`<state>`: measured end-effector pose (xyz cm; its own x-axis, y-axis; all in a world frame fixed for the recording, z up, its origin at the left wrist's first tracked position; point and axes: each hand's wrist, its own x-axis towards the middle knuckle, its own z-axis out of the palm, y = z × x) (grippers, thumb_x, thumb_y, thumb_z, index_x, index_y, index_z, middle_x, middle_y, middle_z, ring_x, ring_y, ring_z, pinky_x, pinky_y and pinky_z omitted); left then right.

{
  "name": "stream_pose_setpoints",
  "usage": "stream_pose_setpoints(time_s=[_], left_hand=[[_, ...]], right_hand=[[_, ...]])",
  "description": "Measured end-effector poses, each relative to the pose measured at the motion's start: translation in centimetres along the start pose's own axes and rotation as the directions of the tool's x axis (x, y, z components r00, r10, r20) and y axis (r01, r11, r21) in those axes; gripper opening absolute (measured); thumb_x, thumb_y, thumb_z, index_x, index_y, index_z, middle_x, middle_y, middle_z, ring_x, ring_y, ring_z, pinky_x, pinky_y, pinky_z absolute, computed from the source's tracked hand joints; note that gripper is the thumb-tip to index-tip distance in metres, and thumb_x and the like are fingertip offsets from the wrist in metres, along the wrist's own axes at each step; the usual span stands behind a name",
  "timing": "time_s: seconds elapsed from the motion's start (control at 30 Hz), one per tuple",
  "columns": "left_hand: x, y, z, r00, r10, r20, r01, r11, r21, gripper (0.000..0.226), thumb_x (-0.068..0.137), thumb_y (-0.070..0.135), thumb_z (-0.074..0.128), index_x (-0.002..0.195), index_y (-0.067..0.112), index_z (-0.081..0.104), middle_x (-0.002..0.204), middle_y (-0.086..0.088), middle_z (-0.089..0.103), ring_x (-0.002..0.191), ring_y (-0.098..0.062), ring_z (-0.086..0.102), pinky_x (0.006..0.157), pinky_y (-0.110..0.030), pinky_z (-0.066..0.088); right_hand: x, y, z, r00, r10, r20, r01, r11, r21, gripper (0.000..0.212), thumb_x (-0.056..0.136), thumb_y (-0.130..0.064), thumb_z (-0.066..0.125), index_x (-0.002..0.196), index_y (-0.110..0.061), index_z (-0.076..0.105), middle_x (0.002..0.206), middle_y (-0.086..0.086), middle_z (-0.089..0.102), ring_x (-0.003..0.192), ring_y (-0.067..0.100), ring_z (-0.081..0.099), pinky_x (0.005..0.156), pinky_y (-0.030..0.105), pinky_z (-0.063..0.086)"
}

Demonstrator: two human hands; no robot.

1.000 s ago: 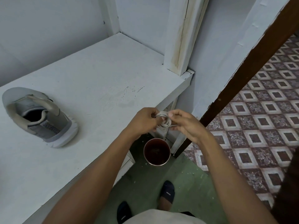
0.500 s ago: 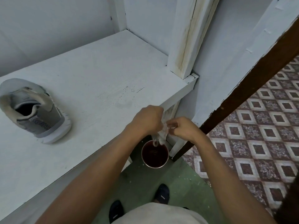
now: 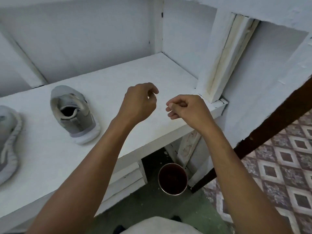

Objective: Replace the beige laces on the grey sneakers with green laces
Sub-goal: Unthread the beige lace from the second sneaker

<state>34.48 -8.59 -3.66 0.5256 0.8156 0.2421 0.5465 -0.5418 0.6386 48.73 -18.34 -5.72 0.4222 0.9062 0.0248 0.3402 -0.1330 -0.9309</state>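
- Since no green laces are in sight, I judge the next step is to fetch one, then thread it from the toe eyelets with even ends.
- One round can (image 3: 173, 179) stands on the floor.
- Two hands, both empty: the left hand (image 3: 140, 102) loosely curled, the right hand (image 3: 184, 107) curled tighter.
- Two grey sneakers sit on the shelf (image 3: 118, 78): the first sneaker (image 3: 74, 112) beside the left hand, and the second sneaker (image 3: 8, 141) at the left edge.

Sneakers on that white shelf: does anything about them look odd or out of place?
Yes. The sneaker at the left edge lies tipped on its side, sole showing, while the other sneaker stands upright on the shelf. Nothing looks spilled.
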Motion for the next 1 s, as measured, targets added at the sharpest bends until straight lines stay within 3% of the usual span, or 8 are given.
stream_pose_setpoints(time_s=[0.1, 0.2, 0.4, 0.5, 0.67, 0.8, 0.9, 1.0], left_hand=[[-0.7, -1.5, -4.3, 0.987, -0.096, -0.128, 0.092, 0.995, -0.038, 0.02, 0.093, 0.011, 0.052, 0.099, 0.022, 0.068, 0.095, 0.005, 0.068, 0.077, -0.018, 0.066, 0.06, -0.025, 0.047], [-2.1, -3.2, -8.9, 0.954, -0.195, -0.226, 0.186, 0.981, -0.061, 0.018, 0.092, 0.012, 0.054, 0.094, 0.025, 0.067, 0.087, 0.01, 0.066, 0.079, -0.019, 0.067, 0.065, -0.032, 0.053], [-6.8, -8.4, -17.9, 0.851, -0.359, -0.384, 0.351, 0.932, -0.095, 0.018, 0.09, 0.011, 0.055, 0.095, 0.021, 0.07, 0.084, 0.007, 0.067, 0.058, -0.014, 0.066, 0.055, -0.029, 0.054], [-9.1, -11.4, -22.0, 0.813, -0.405, -0.419, 0.388, 0.913, -0.13, 0.016, 0.09, 0.01, 0.056, 0.096, 0.018, 0.069, 0.083, 0.002, 0.068, 0.053, -0.009, 0.065, 0.049, -0.025, 0.052], [-11.7, -16.8, -27.7, 0.797, -0.439, -0.415, 0.424, 0.896, -0.133, 0.017, 0.091, 0.009, 0.056, 0.092, 0.021, 0.067, 0.084, -0.002, 0.072, 0.052, -0.009, 0.065, 0.055, -0.032, 0.055], [-13.0, -22.4, -32.6, 0.782, -0.5, -0.373, 0.488, 0.863, -0.133, 0.016, 0.094, 0.009, 0.057, 0.097, 0.019, 0.069, 0.082, 0.001, 0.071, 0.059, -0.007, 0.066, 0.054, -0.026, 0.055], [-14.2, -28.0, -36.6, 0.797, -0.517, -0.314, 0.536, 0.844, -0.03, 0.02, 0.091, 0.008, 0.057, 0.096, 0.02, 0.072, 0.087, 0.004, 0.069, 0.08, -0.02, 0.066, 0.075, -0.038, 0.06], [-15.0, -33.7, -39.7, 0.806, -0.513, -0.296, 0.559, 0.824, 0.093, 0.024, 0.09, 0.007, 0.058, 0.097, 0.025, 0.072, 0.094, 0.01, 0.07, 0.084, -0.015, 0.063, 0.071, -0.026, 0.053]], right_hand=[[1.1, -3.1, 2.4, 0.993, -0.093, 0.071, 0.091, 0.995, 0.028, 0.013, 0.093, -0.01, 0.061, 0.093, -0.011, 0.074, 0.079, 0.0, 0.075, 0.071, 0.014, 0.073, 0.076, 0.03, 0.061], [1.9, -6.3, 5.7, 0.972, -0.176, 0.154, 0.165, 0.983, 0.08, 0.013, 0.093, -0.009, 0.061, 0.091, -0.01, 0.074, 0.078, 0.0, 0.075, 0.07, 0.015, 0.073, 0.076, 0.031, 0.061], [2.4, -12.7, 14.6, 0.885, -0.306, 0.35, 0.267, 0.951, 0.156, 0.013, 0.092, -0.01, 0.061, 0.086, -0.011, 0.073, 0.075, 0.0, 0.074, 0.069, 0.017, 0.072, 0.078, 0.039, 0.061], [2.0, -15.4, 19.3, 0.85, -0.327, 0.413, 0.276, 0.944, 0.18, 0.015, 0.093, -0.013, 0.061, 0.084, -0.011, 0.073, 0.075, 0.0, 0.075, 0.069, 0.016, 0.072, 0.078, 0.035, 0.061], [1.5, -18.5, 26.9, 0.826, -0.326, 0.459, 0.254, 0.944, 0.212, 0.014, 0.092, -0.013, 0.061, 0.084, -0.009, 0.072, 0.077, 0.004, 0.075, 0.071, 0.019, 0.072, 0.076, 0.033, 0.061], [1.6, -20.4, 33.0, 0.801, -0.313, 0.51, 0.254, 0.95, 0.184, 0.014, 0.094, -0.013, 0.061, 0.085, -0.009, 0.072, 0.077, 0.004, 0.075, 0.073, 0.02, 0.072, 0.075, 0.033, 0.061], [2.1, -21.8, 37.4, 0.796, -0.301, 0.526, 0.269, 0.953, 0.139, 0.015, 0.094, -0.015, 0.06, 0.085, -0.013, 0.072, 0.078, 0.002, 0.075, 0.075, 0.019, 0.072, 0.075, 0.031, 0.06], [2.5, -23.0, 41.2, 0.794, -0.276, 0.542, 0.266, 0.959, 0.098, 0.014, 0.093, -0.016, 0.06, 0.086, -0.013, 0.071, 0.08, 0.0, 0.075, 0.075, 0.018, 0.072, 0.075, 0.029, 0.06]])
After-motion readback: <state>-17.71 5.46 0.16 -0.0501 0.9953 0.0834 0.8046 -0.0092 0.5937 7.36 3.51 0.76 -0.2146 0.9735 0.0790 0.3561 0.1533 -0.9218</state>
